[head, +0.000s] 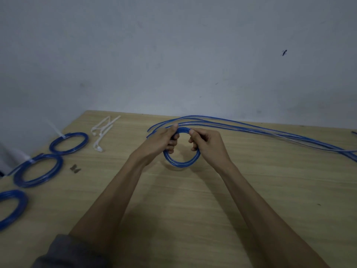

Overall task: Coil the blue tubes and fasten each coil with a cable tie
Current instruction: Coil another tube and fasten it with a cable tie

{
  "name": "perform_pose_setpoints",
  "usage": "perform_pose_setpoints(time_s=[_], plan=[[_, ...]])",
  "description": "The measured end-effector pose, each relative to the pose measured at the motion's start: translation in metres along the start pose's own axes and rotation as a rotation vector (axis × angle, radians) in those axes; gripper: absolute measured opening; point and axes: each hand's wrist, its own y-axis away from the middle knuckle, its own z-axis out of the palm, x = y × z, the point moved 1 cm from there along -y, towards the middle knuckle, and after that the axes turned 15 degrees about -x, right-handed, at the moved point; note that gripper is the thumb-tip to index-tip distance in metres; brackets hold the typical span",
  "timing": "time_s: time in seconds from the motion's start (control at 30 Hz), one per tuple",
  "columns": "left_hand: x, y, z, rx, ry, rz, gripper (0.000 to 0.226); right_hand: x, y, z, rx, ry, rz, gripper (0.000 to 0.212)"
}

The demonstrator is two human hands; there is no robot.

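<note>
Above the table [173, 200]: coil [181, 163] gripped by left hand [161, 141] and right hand [207, 143].
Loose tubes [270, 131] trailing rightward, nearer right hand.

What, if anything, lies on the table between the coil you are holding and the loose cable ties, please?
Nothing visible does. The wooden table shows bare between the coil, gripped by the left hand and right hand, and the white cable ties to its left.

Dim, flat light with a bluish cast; soft forearm shadows fall on the bench [193, 200] toward 6 o'clock; edges bow and blur.
</note>
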Motion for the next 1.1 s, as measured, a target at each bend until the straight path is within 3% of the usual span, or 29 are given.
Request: perform_pose_setpoints(time_s=[0.17, 0.37, 0.47, 0.77, 0.87, 1.0, 1.1], plan=[[-0.005, 0.032, -0.046, 0.141, -0.024, 0.045, 0.043, -0.020, -0.032, 0.048, -0.115, 0.120, -0.011, 0.026], [-0.021, 0.075, -0.088, 0.312, -0.208, 0.094, 0.049, -0.028, -0.061, 0.112, -0.185, -0.116, 0.028, 0.033], [-0.029, 0.091, -0.111, 0.402, -0.319, 0.083, 0.048, -0.025, -0.079, 0.145, -0.181, -0.107, 0.029, 0.034], [-0.036, 0.112, -0.181, 0.379, -0.257, -0.065, 0.043, -0.037, -0.127, 0.200, -0.272, -0.160, 0.015, 0.036], [-0.035, 0.119, -0.196, 0.444, -0.388, -0.076, 0.041, -0.042, -0.137, 0.210, -0.337, -0.225, 0.022, 0.030], [-0.035, 0.132, -0.212, 0.515, -0.452, -0.093, 0.043, -0.045, -0.147, 0.220, -0.247, -0.334, 0.111, 0.042], [-0.035, 0.141, -0.219, 0.525, -0.438, -0.105, 0.042, -0.035, -0.146, 0.222, -0.122, -0.120, 0.135, 0.033]])
